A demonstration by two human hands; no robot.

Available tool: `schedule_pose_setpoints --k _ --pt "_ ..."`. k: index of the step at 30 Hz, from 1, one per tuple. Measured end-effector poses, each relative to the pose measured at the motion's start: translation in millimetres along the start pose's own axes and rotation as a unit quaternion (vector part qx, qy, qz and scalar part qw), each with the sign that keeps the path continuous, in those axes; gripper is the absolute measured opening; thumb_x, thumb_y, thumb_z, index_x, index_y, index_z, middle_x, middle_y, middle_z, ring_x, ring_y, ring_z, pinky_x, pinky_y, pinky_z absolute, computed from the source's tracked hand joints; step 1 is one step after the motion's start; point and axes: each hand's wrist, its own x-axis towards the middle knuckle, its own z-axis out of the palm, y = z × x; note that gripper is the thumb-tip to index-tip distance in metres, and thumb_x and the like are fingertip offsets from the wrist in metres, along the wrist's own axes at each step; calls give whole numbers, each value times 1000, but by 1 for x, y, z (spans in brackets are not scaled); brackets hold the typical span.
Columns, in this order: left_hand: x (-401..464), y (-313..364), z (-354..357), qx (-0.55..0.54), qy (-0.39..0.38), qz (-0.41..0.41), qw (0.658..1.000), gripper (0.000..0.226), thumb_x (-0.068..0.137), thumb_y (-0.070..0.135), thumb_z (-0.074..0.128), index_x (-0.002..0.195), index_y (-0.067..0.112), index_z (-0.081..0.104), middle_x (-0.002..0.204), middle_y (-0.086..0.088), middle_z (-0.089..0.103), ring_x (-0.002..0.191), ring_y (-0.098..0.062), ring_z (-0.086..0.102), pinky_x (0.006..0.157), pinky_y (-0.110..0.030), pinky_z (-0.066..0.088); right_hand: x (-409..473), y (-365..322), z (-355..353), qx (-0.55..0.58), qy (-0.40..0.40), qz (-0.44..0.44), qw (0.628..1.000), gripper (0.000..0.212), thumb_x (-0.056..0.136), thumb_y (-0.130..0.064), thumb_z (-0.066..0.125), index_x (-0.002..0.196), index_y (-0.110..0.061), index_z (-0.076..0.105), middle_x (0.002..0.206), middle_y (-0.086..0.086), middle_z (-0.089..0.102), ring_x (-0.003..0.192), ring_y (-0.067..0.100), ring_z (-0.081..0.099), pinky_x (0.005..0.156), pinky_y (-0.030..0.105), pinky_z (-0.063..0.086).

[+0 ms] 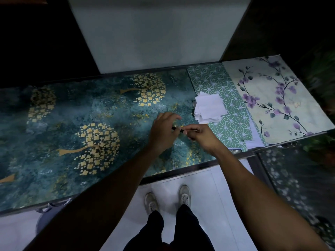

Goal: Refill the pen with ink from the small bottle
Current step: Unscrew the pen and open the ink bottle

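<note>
A thin dark pen [178,129] lies roughly level between my two hands, just above the teal tabletop with gold blossoms [81,124]. My left hand [163,133] pinches its left end, fingers spread above it. My right hand [201,136] grips the right part of the pen with closed fingertips. The hands nearly touch at the pen's middle. No small ink bottle shows anywhere in view; the pen's tip is hidden by my fingers.
A loose pile of white tissue squares [208,107] lies just right of my hands on a green star-patterned mat [217,84]. A cream mat with purple flowers [272,95] lies farther right. The table's front edge [181,171] runs below my wrists.
</note>
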Motion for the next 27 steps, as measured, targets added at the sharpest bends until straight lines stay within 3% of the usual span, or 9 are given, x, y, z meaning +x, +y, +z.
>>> schedule_pose_setpoints --k 2,4,8,10,13,15,18,22,27 --pt "7 -5 -8 20 -84 -7 996 30 81 30 68 111 26 67 111 1 70 105 -22 60 87 -37 50 2 -8 -1 4 -20 -12 1000 19 91 2 68 108 0 76 81 0 73 73 2 62 71 13 48" --pt "7 -13 -10 -27 -137 -56 989 26 79 35 68 105 28 70 99 2 75 91 -18 68 79 -36 55 5 -14 0 9 -30 -19 999 19 89 5 70 108 4 75 85 2 74 75 -1 66 72 13 51" --pt "-1 -18 -13 -116 -139 -113 977 16 82 23 74 98 21 77 86 -2 78 77 -13 72 68 -22 53 9 -17 3 39 -55 1 998 19 86 6 73 101 -4 74 84 6 75 80 11 70 73 20 56" --pt "-7 -21 -12 -165 -136 -147 966 9 85 15 74 92 11 77 77 -7 76 66 -13 71 59 -16 50 11 -17 4 107 -55 21 993 21 87 7 70 102 -7 68 85 9 75 82 17 74 76 25 59" --pt "-17 -28 -5 -253 -138 -187 939 5 88 8 70 88 5 73 70 -6 72 59 -19 70 56 -26 53 14 -16 8 167 -58 35 984 14 91 7 65 98 -5 63 87 12 75 82 20 75 78 27 61" --pt "-22 -30 -1 -308 -142 -209 917 6 90 3 66 95 2 68 75 -13 72 60 -24 69 62 -41 59 15 -15 13 135 -57 34 989 11 92 3 66 95 -7 65 85 10 75 78 18 75 75 26 60" --pt "-27 -27 2 -354 -143 -234 894 22 92 -7 58 113 -11 56 88 -25 66 60 -16 70 67 -43 62 18 -16 18 109 -42 25 993 8 92 -1 68 94 -9 67 78 7 73 72 14 70 69 22 55" --pt "-31 -27 5 -388 -125 -245 880 21 92 -10 56 112 -6 54 95 -25 63 70 -17 72 77 -55 60 20 -21 21 89 -23 14 996 6 92 -3 69 93 -8 66 72 4 70 64 10 66 62 20 52" --pt "-33 -27 4 -408 -124 -259 867 19 93 -9 56 108 3 55 101 -23 62 71 -16 73 73 -46 62 25 -23 23 99 44 25 994 12 92 -5 69 86 -14 64 72 1 67 67 10 66 63 22 52"
